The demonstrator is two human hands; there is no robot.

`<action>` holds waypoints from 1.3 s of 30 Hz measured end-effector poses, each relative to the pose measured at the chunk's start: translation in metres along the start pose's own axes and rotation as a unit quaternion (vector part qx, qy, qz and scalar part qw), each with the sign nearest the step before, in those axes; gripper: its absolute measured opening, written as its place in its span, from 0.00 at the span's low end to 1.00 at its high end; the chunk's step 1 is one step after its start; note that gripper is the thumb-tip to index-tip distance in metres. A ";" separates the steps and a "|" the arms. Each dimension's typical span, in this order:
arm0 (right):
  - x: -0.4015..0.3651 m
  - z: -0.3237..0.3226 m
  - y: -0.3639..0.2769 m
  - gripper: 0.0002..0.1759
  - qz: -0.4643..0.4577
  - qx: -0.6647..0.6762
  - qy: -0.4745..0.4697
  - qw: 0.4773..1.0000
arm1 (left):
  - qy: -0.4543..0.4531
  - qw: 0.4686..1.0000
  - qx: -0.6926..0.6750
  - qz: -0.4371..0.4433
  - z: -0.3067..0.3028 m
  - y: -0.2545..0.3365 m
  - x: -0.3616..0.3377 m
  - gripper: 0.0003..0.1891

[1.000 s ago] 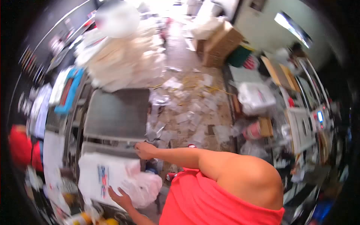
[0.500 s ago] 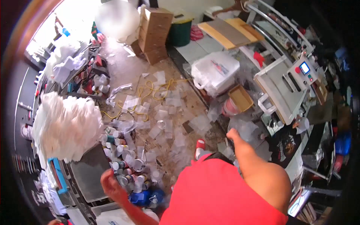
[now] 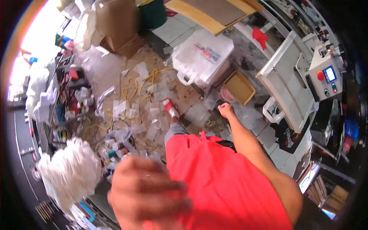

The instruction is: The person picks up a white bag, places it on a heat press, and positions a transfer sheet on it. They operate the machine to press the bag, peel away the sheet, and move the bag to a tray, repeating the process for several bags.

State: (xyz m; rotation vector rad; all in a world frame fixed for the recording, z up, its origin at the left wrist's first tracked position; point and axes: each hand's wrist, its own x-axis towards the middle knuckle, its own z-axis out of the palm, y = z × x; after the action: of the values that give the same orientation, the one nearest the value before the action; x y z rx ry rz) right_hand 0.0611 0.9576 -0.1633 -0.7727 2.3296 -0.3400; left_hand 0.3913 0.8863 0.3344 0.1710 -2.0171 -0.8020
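My left hand (image 3: pixel 147 188) is close to the camera in front of my red shirt, its fingers curled and smeared by motion. Whether it holds anything cannot be made out. Held out over the floor, my right hand (image 3: pixel 227 110) is closed in a fist with nothing showing in it. Just beyond that fist sits a tan open box (image 3: pixel 239 87) beside a pinkish tub (image 3: pixel 227 94). A white plastic-wrapped package (image 3: pixel 203 53) with printed lettering stands farther off. My foot in a red slipper (image 3: pixel 171 108) steps on the littered floor.
At right is a white press machine (image 3: pixel 289 82) with a control box (image 3: pixel 326 78). A yellow cord (image 3: pixel 153 78) and scattered clear sheets lie on the floor. Left are a white fabric pile (image 3: pixel 71 172) and several bottles (image 3: pixel 113 147). A cardboard box (image 3: pixel 119 27) stands behind.
My left hand has risen from beside the bottles toward the camera. The view has turned and moved forward, and the press looks closer. My right hand stays closed.
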 end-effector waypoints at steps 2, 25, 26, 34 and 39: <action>0.053 -0.005 -0.027 0.21 0.018 0.020 0.025 0.999 | 0.148 0.955 0.018 -0.256 0.021 -0.069 -0.008 0.03; 0.305 -0.062 -0.188 0.19 -0.099 0.026 0.380 0.919 | -0.403 0.707 0.168 -0.557 -0.196 -0.646 -0.241 0.11; 0.270 -0.060 -0.215 0.18 -0.148 0.029 0.341 0.928 | -0.391 0.695 0.174 -0.578 -0.175 -0.650 -0.222 0.12; 0.012 -0.091 -0.400 0.08 -0.268 0.336 0.002 0.903 | -0.340 0.784 -0.076 -0.513 -0.073 -0.655 -0.138 0.57; -0.008 -0.163 -0.400 0.12 -0.290 0.452 0.134 0.833 | -0.373 0.744 -0.109 -0.544 -0.071 -0.611 -0.030 0.44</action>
State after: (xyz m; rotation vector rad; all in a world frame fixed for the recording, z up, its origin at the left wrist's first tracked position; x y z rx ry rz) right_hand 0.1352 0.6517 0.1325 -0.9227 1.7461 -1.7540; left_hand 0.3501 0.3909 -0.0285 1.1193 -2.4386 -2.0952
